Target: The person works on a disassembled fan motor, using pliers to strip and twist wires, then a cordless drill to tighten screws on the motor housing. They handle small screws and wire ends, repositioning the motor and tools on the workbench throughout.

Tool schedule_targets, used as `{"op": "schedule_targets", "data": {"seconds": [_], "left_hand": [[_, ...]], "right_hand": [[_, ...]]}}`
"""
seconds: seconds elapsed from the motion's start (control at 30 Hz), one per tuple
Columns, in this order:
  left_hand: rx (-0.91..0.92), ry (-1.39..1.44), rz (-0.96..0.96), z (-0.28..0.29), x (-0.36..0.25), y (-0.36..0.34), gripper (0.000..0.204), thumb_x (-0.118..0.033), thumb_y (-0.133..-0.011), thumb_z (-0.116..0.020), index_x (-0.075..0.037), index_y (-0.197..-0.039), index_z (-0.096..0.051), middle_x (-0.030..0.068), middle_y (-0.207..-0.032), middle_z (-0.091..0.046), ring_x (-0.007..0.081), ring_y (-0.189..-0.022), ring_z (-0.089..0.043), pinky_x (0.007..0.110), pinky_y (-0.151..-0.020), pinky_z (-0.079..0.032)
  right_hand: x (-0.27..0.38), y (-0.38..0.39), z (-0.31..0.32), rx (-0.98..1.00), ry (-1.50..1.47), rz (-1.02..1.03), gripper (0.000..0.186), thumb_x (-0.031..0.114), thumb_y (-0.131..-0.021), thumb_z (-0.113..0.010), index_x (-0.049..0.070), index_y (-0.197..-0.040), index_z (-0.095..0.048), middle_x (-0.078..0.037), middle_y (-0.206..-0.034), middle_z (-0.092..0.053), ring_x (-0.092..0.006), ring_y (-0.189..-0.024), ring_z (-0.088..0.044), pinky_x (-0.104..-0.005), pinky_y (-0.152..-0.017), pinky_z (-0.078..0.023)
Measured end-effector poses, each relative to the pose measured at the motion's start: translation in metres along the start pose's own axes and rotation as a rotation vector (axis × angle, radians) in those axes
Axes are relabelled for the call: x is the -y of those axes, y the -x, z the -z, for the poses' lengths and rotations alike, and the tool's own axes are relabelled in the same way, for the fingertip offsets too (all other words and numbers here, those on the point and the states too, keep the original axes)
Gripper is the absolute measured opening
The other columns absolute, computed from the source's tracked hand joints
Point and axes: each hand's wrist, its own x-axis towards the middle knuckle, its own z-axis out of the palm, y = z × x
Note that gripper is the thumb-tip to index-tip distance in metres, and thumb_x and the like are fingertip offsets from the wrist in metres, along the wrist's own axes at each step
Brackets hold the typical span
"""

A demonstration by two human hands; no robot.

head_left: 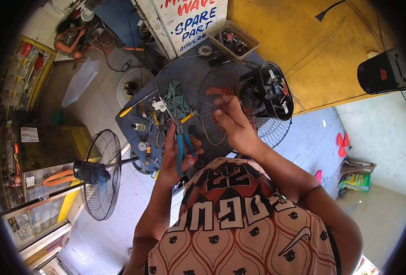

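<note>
My left hand [168, 162] is closed around long-nose pliers [180, 149] with blue handles, their jaws pointing away from me over the cluttered bench. Across from it, my right hand [239, 128] is raised with thumb and forefinger pinched together. Whatever sits in that pinch is too small to make out. Just beyond the right hand lies a fan with a wire guard [207, 89]. Its black motor housing [268, 94] is uncovered, showing wires and white parts inside. A loose grey cord [206, 130] curves between my hands.
Screwdrivers [126, 111] and a green rag [175, 96] lie on the blue bench [177, 68]. A parts bin [234, 40] stands at its back, beside a yellow tabletop [299, 50]. At left is a standing fan [103, 174]. Farther off, another person [70, 39] sits working.
</note>
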Motion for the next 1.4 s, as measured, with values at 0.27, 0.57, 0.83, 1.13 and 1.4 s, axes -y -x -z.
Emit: {"op": "schedule_targets", "data": {"seconds": [0.27,0.57,0.83,1.13,1.4], "left_hand": [[0.029,-0.763,0.04,0.002,-0.02,0.01,0.083,-0.001,-0.089,-0.07,-0.012,-0.164,-0.036,0.0143,-0.137,-0.065,0.0203,-0.113,-0.068,0.039,-0.098,-0.056],[0.06,-0.613,0.213,-0.014,-0.027,0.0,0.084,0.009,-0.089,-0.066,-0.014,-0.164,-0.037,0.0137,-0.153,-0.054,0.0135,-0.117,-0.06,0.033,-0.106,-0.048],[0.116,-0.638,0.139,-0.005,-0.021,0.003,0.086,0.009,-0.088,-0.067,-0.015,-0.165,-0.036,0.0144,-0.154,-0.053,0.0162,-0.113,-0.063,0.034,-0.104,-0.049],[0.117,-0.646,0.167,0.003,-0.008,0.014,0.087,0.002,-0.088,-0.071,-0.013,-0.165,-0.035,0.0106,-0.121,-0.068,0.0172,-0.101,-0.068,0.035,-0.095,-0.054],[0.117,-0.595,0.114,0.005,0.002,0.02,0.09,0.001,-0.088,-0.068,-0.011,-0.167,-0.028,0.007,-0.108,-0.067,0.0153,-0.095,-0.065,0.035,-0.092,-0.053]], "right_hand": [[0.008,-0.002,0.011,0.028,0.676,0.234,0.01,0.007,-0.099,-0.067,-0.001,-0.105,-0.066,-0.018,-0.093,-0.07,-0.0318,-0.086,-0.071,-0.0376,-0.072,-0.053],[0.018,-0.001,0.0,0.131,0.713,0.325,0.012,0.007,-0.094,-0.072,-0.001,-0.102,-0.069,-0.02,-0.091,-0.07,-0.04,-0.083,-0.069,-0.0428,-0.071,-0.054],[0.022,-0.002,0.002,0.21,0.61,0.244,0.015,0.01,-0.095,-0.071,-0.003,-0.103,-0.069,-0.021,-0.094,-0.071,-0.0412,-0.087,-0.07,-0.0447,-0.076,-0.054],[0.013,-0.003,0.008,0.284,0.424,0.159,0.013,0.01,-0.095,-0.072,-0.001,-0.101,-0.068,-0.02,-0.088,-0.071,-0.0378,-0.082,-0.071,-0.0419,-0.072,-0.053],[0.012,0.004,0.009,0.292,0.591,0.314,0.012,0.007,-0.091,-0.072,0.003,-0.097,-0.063,-0.017,-0.094,-0.067,-0.0406,-0.093,-0.066,-0.049,-0.081,-0.052]]}}
